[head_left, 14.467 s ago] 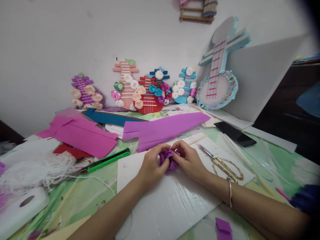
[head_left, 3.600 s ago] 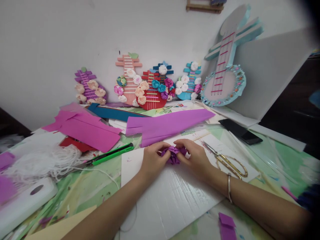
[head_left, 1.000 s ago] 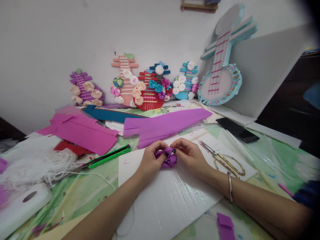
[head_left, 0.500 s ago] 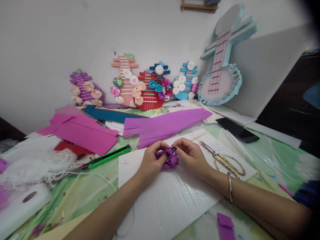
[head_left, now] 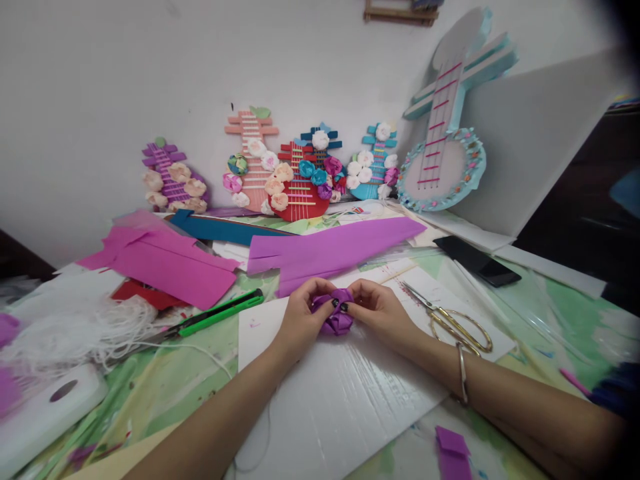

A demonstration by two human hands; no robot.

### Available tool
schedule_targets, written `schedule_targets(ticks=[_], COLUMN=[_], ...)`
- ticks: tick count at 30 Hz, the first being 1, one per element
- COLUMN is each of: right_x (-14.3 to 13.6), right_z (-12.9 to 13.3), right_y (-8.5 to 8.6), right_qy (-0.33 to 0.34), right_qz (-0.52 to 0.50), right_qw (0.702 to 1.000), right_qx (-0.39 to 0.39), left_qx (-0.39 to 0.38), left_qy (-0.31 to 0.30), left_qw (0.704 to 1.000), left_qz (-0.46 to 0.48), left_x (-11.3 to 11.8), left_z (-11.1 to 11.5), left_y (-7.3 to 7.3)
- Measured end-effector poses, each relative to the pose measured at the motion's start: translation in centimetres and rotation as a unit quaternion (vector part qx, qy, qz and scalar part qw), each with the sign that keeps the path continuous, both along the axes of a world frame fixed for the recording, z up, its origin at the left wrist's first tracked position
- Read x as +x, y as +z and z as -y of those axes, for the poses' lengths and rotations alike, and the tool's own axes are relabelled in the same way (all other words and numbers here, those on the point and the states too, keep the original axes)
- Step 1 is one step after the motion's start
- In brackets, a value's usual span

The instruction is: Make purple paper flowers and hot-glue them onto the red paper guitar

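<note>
Being pinched between two bare hands in the head view, a rounded, crumpled bundle of folded purple paper (head_left: 339, 323) is held over the far part of a flat white board covered with glossy clear film (head_left: 345, 390); whether the board is touched by it cannot be told. The bundle is gripped at its left side by the left hand (head_left: 306, 317), with fingers curled and thumb laid on the front. Its right side is gripped by the right hand (head_left: 381, 310), the two dark-nailed thumbs being brought close together. Just beside the right hand, metal scissors with gold-coloured loop handles (head_left: 439, 311) are laid, their tips pointed away from the person. Beyond both hands, a long sheet of bright purple paper (head_left: 330, 250) is spread. To the left, a green-and-black craft knife (head_left: 223, 317) is seen near a tangled heap of white cord (head_left: 95, 330). Farther back, a red lute-shaped decoration trimmed with coloured flowers (head_left: 303, 209) is displayed.
</note>
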State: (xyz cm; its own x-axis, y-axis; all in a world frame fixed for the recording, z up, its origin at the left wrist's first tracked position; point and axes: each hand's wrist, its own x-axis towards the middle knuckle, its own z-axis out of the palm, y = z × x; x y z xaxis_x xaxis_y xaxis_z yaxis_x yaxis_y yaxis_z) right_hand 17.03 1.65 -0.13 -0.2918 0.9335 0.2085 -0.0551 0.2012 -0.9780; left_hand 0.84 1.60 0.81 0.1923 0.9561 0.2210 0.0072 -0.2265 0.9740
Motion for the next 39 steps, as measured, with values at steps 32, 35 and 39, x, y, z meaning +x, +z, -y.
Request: schedule_targets(ticks=[32,35,39], right_x=[0.2,0.3,0.5], right_z=[1.2,1.2,1.0], right_y=[0.1,0.1,0.2], right_qy=[-0.161,-0.169,-0.187], right_qz=[0.276,0.296,0.317], right_qw=[0.873,0.858,0.851], right_qx=[0.369,0.383,0.375], left_qx=[0.155,0.172,0.190], left_qy=[0.112,0.086,0.056], left_qw=[0.970,0.973,0.972], left_qz=[-0.151,-0.123,-0.129], left_x=[0.4,0.4,0.3], left_z=[0.4,0.8,1.0], left_y=[-0.6,-0.5,-0.4])
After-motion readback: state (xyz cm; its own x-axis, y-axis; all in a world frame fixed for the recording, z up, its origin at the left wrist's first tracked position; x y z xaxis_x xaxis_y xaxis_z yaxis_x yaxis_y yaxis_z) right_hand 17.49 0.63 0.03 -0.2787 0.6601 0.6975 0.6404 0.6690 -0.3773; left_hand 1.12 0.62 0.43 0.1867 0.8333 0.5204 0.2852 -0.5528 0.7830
